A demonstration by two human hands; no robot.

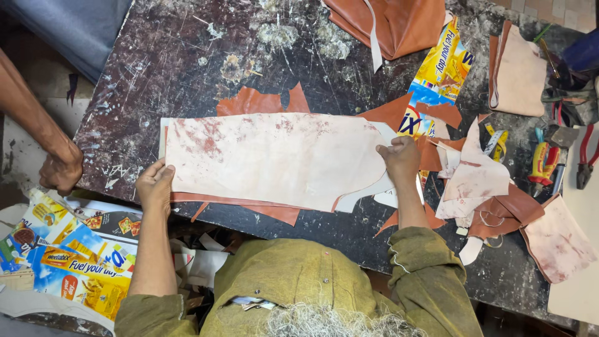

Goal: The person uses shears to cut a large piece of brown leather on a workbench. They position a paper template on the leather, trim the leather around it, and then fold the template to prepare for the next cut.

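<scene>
A large pale leather sheet, stained with reddish blotches, is laid flat across the middle of the dark, scratched table. Its left edge is pressed down by the left hand, fingers flat on the material. Its right end is pinned by the right hand, fingers curled over the edge; nothing is clamped in either hand, and the two are kept well apart, one at each end of the sheet. Beneath the pale sheet, tan leather pieces are seen poking out along the top and bottom edges. Just right of the right hand, a printed yellow-and-blue cardboard carton is spread flat, with leather offcuts heaped beside it. Farther right, red-handled pliers and a yellow-and-red tool are lying near the table's edge. At far left, another person's fist is held beside the table's corner, apart from the sheet.
</scene>
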